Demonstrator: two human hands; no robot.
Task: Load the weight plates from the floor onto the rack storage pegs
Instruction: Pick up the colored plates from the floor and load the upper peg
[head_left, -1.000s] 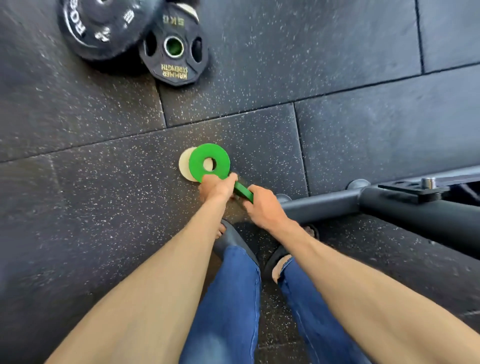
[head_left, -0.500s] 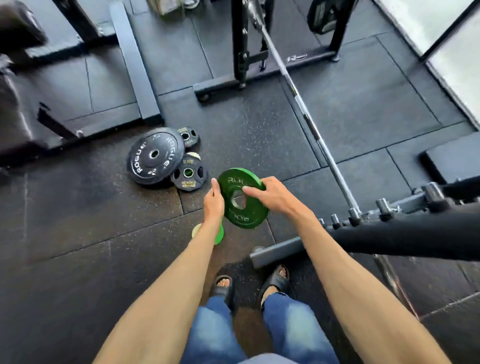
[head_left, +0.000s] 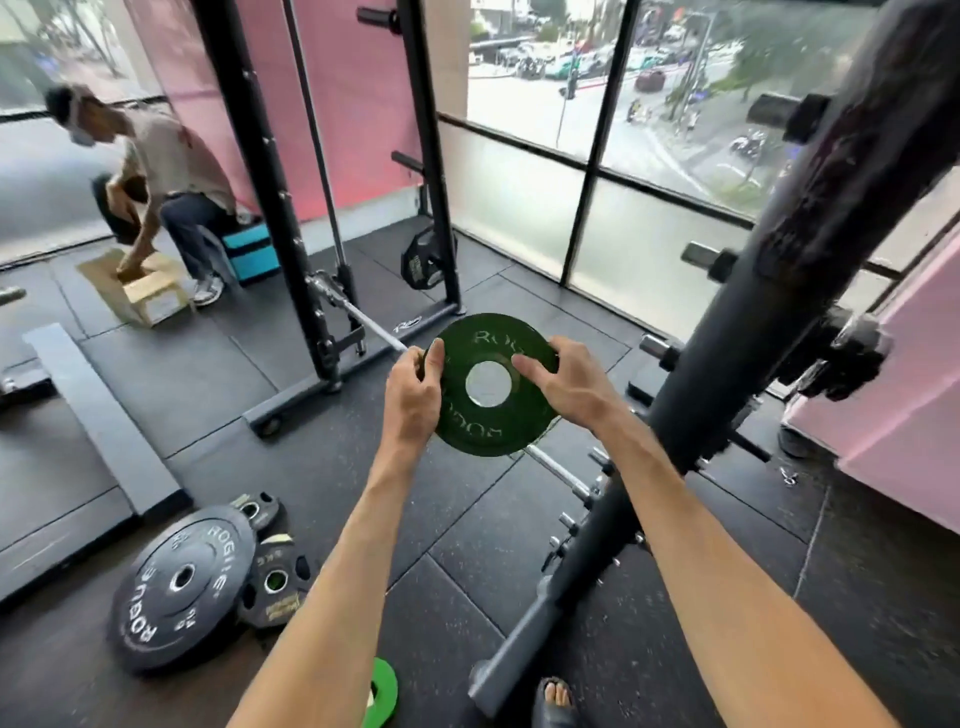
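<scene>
Left hand (head_left: 413, 400) and right hand (head_left: 563, 387) pinch opposite edges of the green Rogue plate (head_left: 467, 431) at mid-frame, the nearest storage peg (head_left: 657, 347) lying right of it, nearer the right hand.

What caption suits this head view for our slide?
Left hand and right hand hold a green plate near the rack; black plates lie on the floor.

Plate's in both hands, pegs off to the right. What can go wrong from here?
1. The left hand and right hand grip the green plate only at its rim; a slip could drop it toward the open-toed foot below.
2. A small green plate and black plates lie loose near that foot: likely trip hazard when stepping to the rack peg.
</scene>
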